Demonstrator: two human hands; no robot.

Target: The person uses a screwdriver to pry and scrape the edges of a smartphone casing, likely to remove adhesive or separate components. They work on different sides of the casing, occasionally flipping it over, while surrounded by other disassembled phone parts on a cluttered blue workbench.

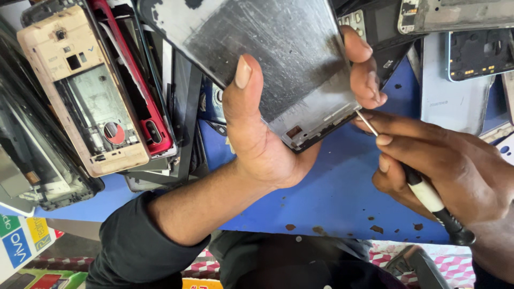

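Hidden: phone frame point(278, 59) top cut off at upper edge | Left hand point(257, 134) grip: clasped around frame, thumb on its scratched plate | Right hand point(450, 166) grip: pinching screwdriver point(423, 190), tip touching frame's lower right corner | Frame held above blue counter point(332, 198); gutted phone shells point(91, 101) stacked left of frame.

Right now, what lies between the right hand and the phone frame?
Head view: only the thin screwdriver shaft spans from the right hand to the phone frame corner.

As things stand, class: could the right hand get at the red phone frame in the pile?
Probably not freely. The right hand holds a screwdriver against the grey phone frame, and the left hand with that frame lies between it and the red frame.
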